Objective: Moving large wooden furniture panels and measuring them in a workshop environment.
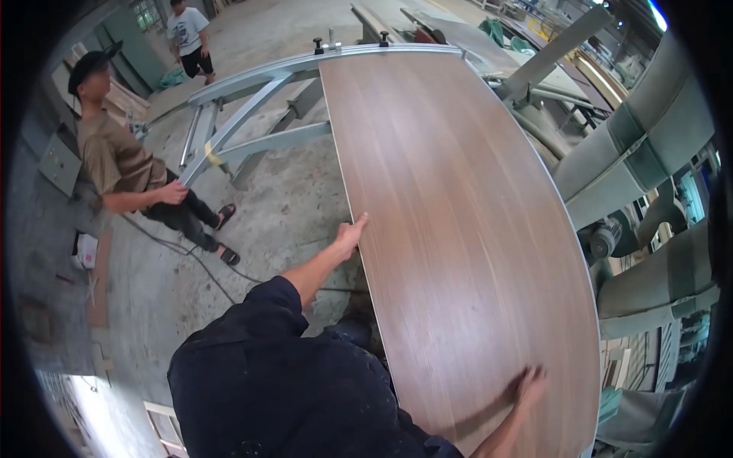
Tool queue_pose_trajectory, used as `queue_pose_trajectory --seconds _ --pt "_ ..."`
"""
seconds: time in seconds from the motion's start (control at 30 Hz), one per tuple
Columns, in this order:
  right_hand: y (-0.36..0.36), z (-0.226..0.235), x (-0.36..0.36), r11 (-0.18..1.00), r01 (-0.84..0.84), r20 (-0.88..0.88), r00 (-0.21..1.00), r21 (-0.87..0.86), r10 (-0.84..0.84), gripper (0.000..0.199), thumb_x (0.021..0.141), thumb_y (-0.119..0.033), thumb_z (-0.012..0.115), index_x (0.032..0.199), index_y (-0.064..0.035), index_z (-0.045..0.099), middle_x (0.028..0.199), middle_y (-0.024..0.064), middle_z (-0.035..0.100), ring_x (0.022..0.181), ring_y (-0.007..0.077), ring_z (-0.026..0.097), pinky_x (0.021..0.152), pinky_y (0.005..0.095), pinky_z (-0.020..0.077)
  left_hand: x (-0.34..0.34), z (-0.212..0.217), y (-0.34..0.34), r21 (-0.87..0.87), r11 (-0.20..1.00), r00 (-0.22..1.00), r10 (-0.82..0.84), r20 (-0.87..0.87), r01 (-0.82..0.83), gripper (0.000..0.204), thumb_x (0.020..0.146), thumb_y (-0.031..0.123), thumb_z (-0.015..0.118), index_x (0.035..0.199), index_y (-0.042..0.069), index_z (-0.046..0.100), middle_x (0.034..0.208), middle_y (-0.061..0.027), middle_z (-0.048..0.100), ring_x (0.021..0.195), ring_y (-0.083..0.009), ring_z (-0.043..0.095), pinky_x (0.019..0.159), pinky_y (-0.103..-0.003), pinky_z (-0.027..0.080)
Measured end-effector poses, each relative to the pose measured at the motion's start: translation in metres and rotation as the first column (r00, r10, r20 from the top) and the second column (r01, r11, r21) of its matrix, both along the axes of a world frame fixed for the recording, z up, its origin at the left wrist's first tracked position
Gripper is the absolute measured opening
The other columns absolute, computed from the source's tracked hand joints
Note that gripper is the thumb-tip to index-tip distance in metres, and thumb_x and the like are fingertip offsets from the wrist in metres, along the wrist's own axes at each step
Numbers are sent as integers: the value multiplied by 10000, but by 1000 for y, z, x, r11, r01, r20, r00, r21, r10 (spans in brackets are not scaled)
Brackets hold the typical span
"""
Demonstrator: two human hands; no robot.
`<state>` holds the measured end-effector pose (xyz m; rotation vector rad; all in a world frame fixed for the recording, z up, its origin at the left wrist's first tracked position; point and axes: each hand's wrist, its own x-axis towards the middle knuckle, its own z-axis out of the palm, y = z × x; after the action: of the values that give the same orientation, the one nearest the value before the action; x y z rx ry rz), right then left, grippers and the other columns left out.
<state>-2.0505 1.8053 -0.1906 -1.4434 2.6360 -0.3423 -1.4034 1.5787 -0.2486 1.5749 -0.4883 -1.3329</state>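
One wood-grain panel (pixel 458 221), two black knobs (pixel 318 46), two co-workers (pixel 126 153). Panel: long, brown, light-reflecting, lengthwise grain. Left hand (pixel 351 235) clamped on panel edge; right hand (pixel 531 388) atop, fingers apart.

Counting one brown wood-grain panel (pixel 458 229), the wearer's two hands (pixel 352 237), two other people (pixel 122 153), two black knobs (pixel 318 46), two dark sandals (pixel 229 255).

The concrete floor (pixel 286 191) (patchily stained) is grey; 1 barred window (pixel 145 14) stands upper left.
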Motion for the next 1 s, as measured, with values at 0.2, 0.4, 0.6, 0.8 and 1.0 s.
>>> queue_pose_trajectory --seconds 0.2,0.4,0.6,0.8,1.0 --pt "-259 124 137 756 -321 538 549 -571 640 452 982 -452 546 885 -24 653 729 53 616 648 146 584 590 310 486 -84 15 126 33 997 995 -64 -74 66 855 868 544 677 1321 -145 448 1238 -235 608 1099 -337 635 872 -491 539" --pt "-363 236 296 787 31 786 -40 -617 617 577 1012 -482 348 1302 -23 545 1111 184 682 830 312 684 661 387 542 -172 20 226 112 961 968 -249 -35 252 726 876 509 690 1277 -73 524 1202 -202 624 1075 -332 630 817 -516 529" --pt "-18 296 550 -798 -601 386 -728 38 567 367 868 -162 609 1227 -106 664 1046 90 717 870 213 665 770 366 534 -168 13 273 44 984 985 -168 -41 170 703 883 491 684 1310 -45 525 1250 -185 612 1116 -302 605 853 -500 510" --pt "143 393 356 -746 -391 170 -918 -540 358 305 885 -109 580 1156 25 624 808 191 648 666 384 585 630 441 489 -176 33 274 285 948 947 -212 241 139 763 894 502 658 1380 -45 442 1373 -198 525 1224 -325 540 918 -502 496" --pt "234 393 230 -638 -315 -32 -881 -703 471 203 958 -100 500 1038 23 640 838 172 663 606 264 600 574 378 518 -185 6 308 -108 992 996 63 -59 -69 645 903 460 665 1150 -128 578 1074 -183 662 906 -279 667 663 -428 544"
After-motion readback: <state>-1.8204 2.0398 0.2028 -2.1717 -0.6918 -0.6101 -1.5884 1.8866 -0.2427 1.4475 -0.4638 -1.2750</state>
